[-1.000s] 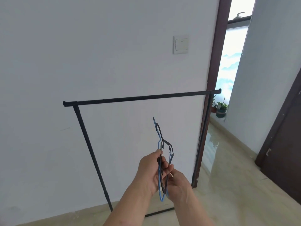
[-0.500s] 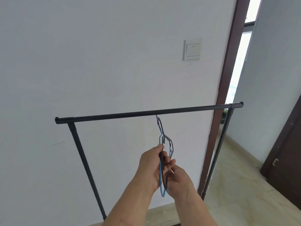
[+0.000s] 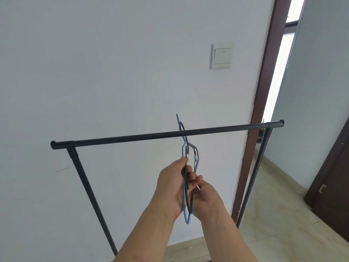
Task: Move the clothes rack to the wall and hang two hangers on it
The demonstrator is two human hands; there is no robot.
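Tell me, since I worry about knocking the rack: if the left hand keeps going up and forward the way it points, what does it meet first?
Probably the rack's top bar. The left hand points up towards it, and the blue hanger already crosses it in this view. Behind it is the wall. Depth is unclear.

The clothes rack (image 3: 166, 134) loses both legs' lower ends below the bottom edge, its top bar covers part of the blue hanger (image 3: 184, 188) hook, the black hanger (image 3: 188, 186) body is partly buried between the two palms, and both forearms run out of frame.
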